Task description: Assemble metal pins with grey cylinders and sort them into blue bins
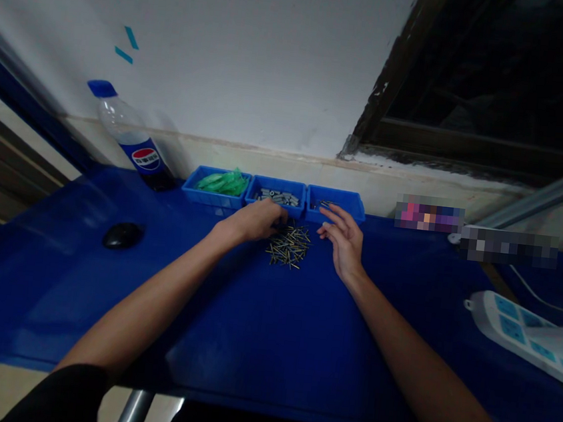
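1. A pile of thin metal pieces [288, 247] lies between my left hand [262, 219] and my right hand [345, 241].
2. The row of blue bins [299, 210] bars a low reach forward.
3. Nearer me, bare tabletop [268, 337] gives sliding room.
4. Leftward, the mouse [122, 235] and bottle [135, 142] obstruct; far right, the power strip [520, 332].

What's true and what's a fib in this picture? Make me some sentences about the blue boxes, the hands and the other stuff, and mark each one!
1. Three blue boxes stand in a row. True.
2. The green things are in the middle box. False: they are in the left box.
3. The left hand is at the pile of thin metal pieces. True.
4. The right hand covers the black mouse. False: the mouse lies far to its left.
5. The bottle has a blue cap. True.
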Motion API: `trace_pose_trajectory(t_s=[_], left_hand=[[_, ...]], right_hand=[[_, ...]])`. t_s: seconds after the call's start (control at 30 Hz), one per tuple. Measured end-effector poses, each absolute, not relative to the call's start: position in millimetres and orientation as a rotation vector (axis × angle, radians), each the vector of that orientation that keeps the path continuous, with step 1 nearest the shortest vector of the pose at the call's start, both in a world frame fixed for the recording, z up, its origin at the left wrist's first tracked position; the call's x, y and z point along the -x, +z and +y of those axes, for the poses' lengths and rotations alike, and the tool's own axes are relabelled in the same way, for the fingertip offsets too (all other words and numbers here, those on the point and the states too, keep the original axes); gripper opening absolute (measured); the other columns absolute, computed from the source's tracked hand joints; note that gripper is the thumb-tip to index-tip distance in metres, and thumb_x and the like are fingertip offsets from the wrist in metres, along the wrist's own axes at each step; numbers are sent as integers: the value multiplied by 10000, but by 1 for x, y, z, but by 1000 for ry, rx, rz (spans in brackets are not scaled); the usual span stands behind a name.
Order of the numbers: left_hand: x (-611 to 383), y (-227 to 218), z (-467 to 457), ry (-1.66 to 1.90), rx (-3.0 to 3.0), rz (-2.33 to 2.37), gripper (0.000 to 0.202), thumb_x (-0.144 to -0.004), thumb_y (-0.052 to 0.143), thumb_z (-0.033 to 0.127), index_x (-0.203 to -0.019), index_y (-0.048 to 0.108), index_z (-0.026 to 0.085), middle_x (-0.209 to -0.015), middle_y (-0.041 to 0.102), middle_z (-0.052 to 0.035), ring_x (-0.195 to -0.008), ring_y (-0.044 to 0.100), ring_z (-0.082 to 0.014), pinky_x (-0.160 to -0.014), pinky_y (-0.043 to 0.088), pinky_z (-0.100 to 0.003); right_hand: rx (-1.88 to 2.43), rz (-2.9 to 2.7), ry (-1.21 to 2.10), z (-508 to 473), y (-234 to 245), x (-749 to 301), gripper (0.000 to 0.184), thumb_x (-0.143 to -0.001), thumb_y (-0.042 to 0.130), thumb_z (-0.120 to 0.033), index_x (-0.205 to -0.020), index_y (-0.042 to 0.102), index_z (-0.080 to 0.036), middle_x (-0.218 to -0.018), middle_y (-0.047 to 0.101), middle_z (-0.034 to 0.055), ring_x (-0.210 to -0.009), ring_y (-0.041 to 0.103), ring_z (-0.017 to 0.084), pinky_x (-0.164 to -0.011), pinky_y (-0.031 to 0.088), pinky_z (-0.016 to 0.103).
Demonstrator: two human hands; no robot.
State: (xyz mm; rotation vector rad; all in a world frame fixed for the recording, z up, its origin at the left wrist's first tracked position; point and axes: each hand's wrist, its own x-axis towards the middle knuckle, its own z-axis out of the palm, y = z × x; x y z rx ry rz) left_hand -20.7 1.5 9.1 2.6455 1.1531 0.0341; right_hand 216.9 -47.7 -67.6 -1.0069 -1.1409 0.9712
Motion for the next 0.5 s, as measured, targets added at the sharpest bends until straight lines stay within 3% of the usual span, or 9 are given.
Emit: trace_pose_trajectory(t_s=[0.23, 0.5], left_hand=[[18, 5, -1, 50, -2626, 1207, 328, -765, 605, 8, -1004, 749, 180, -840, 756, -60, -735, 671, -165, -616, 427, -245], [17, 3, -1, 158, -2626, 1250, 322, -775, 577, 30, -1014, 740, 170, -760, 734, -52, -651, 636, -153, -582, 398, -250]], right_hand=[[1061, -1216, 964, -49, -68, -217, 466, -868, 672, -373, -1326, 623, -304, -1241, 749, 86, -763, 673, 198, -707, 546, 394], [962, -1111, 1055, -48, -64, -216, 386, -813, 733, -302, -1195, 681, -286, -1101, 779, 56, -701, 651, 167, -671, 515, 360]])
